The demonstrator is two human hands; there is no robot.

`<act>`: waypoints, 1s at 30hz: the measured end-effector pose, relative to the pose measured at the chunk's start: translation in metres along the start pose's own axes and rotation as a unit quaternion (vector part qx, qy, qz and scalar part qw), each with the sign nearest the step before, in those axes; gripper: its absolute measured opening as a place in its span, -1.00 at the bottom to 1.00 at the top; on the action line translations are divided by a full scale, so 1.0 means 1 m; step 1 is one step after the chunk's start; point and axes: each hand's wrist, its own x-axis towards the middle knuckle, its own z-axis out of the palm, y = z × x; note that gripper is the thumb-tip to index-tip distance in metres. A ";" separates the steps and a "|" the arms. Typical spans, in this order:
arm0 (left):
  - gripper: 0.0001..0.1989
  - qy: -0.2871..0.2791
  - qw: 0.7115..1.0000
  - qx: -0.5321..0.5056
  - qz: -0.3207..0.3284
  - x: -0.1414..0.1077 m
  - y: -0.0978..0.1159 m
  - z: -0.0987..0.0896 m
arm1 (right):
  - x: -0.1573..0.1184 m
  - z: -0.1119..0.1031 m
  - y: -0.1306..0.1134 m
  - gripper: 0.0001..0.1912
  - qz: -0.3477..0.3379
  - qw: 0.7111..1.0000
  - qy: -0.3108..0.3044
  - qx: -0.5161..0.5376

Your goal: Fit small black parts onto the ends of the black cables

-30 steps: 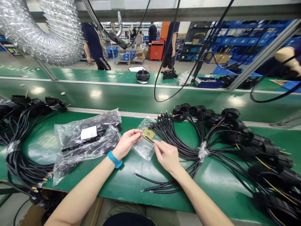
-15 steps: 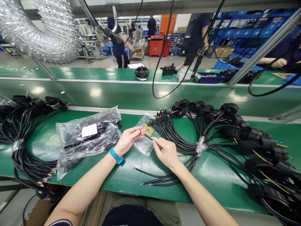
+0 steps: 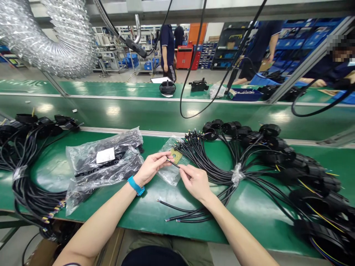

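Between my two hands runs the end of a black cable [image 3: 173, 163]. My right hand [image 3: 195, 180] pinches its black sheath. The fingertips of my left hand [image 3: 153, 167] are closed on the thin wires at the cable's tip; their detail is too small to make out. Just behind my fingers lies a yellowish square piece [image 3: 175, 156] with a round mark, on a clear plastic bag [image 3: 169, 177]. A tied bundle of black cables [image 3: 213, 168] spreads to the right of my hands. Several loose cable ends [image 3: 180, 214] lie nearer the bench's front edge.
Left of my hands is a clear bag of black parts [image 3: 108, 170] with a white label. Another cable bundle [image 3: 23, 184] overhangs the front edge at far left. Black round housings [image 3: 299, 162] fill the right side. A black cable loop [image 3: 181, 99] hangs ahead. People stand beyond the bench.
Both hands stay almost in place on the cable end, whose angle has shifted slightly. In the background, people have moved to the right. The view has tilted up a little.
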 end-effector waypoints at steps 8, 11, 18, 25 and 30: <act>-0.45 0.025 0.989 0.147 -0.016 -0.005 0.000 0.003 | -0.002 0.000 -0.002 -0.75 -0.053 0.996 0.019 -0.071; -0.46 0.047 0.991 0.126 -0.019 -0.004 -0.003 0.004 | -0.002 0.001 -0.002 -0.77 -0.084 0.992 0.041 -0.090; -0.62 0.043 0.997 0.048 -0.052 -0.010 -0.004 0.006 | -0.002 -0.002 -0.004 -0.76 -0.150 0.976 0.078 -0.136; -0.61 0.036 0.992 0.048 -0.110 -0.012 0.004 0.005 | -0.002 -0.007 -0.008 -0.80 -0.175 0.965 0.096 -0.170; -0.61 -0.002 0.985 0.031 -0.170 -0.013 0.012 0.001 | -0.002 -0.014 -0.014 -0.88 -0.181 0.963 0.082 -0.182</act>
